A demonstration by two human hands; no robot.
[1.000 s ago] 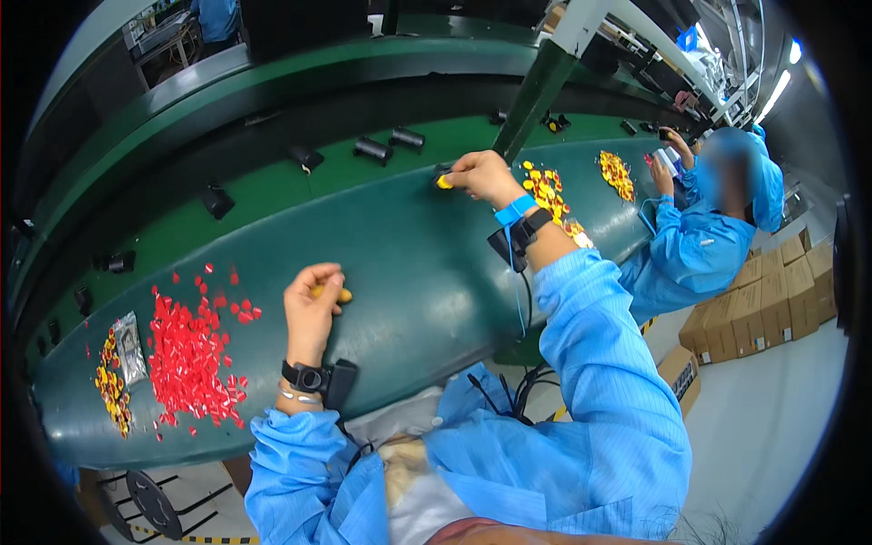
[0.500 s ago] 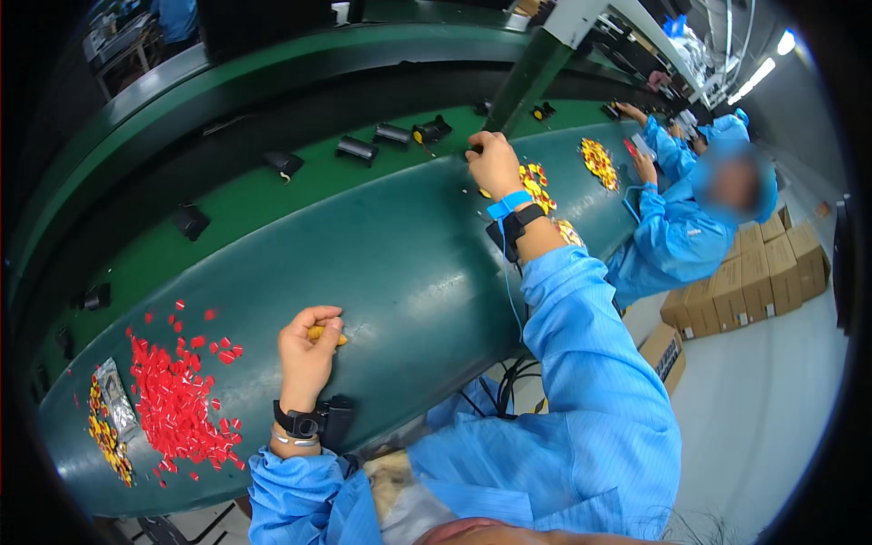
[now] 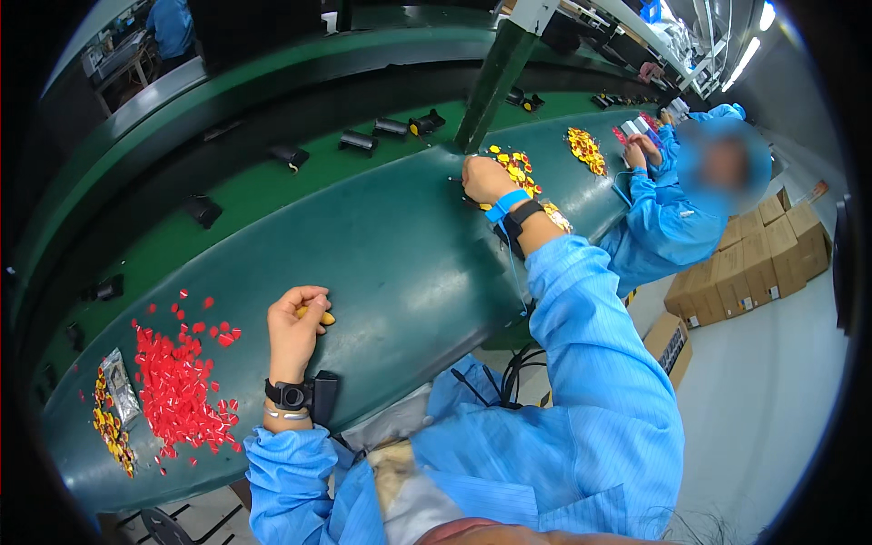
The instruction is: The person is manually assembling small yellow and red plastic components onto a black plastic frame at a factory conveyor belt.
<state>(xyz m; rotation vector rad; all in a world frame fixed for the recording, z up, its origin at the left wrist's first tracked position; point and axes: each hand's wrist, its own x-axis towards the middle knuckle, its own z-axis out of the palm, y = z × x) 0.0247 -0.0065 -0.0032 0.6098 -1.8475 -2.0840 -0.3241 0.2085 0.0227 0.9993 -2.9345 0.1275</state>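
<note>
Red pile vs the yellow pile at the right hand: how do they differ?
Colour: the red pile is red with white marks; the yellow pile is mostly yellow with dark red bits.
Extent: the red pile covers more of the picture than the visible yellow pile.
Visibility: the red pile is unobstructed; the right hand partly overlaps the yellow pile.
Shared: both are loose small pieces on the green surface.

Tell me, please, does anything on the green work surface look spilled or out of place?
Only mildly: at the left, a few stray red pieces lie apart from the dense red pile, which may look spilled, though perhaps just loosely spread. Nothing looks clearly damaged.
</note>
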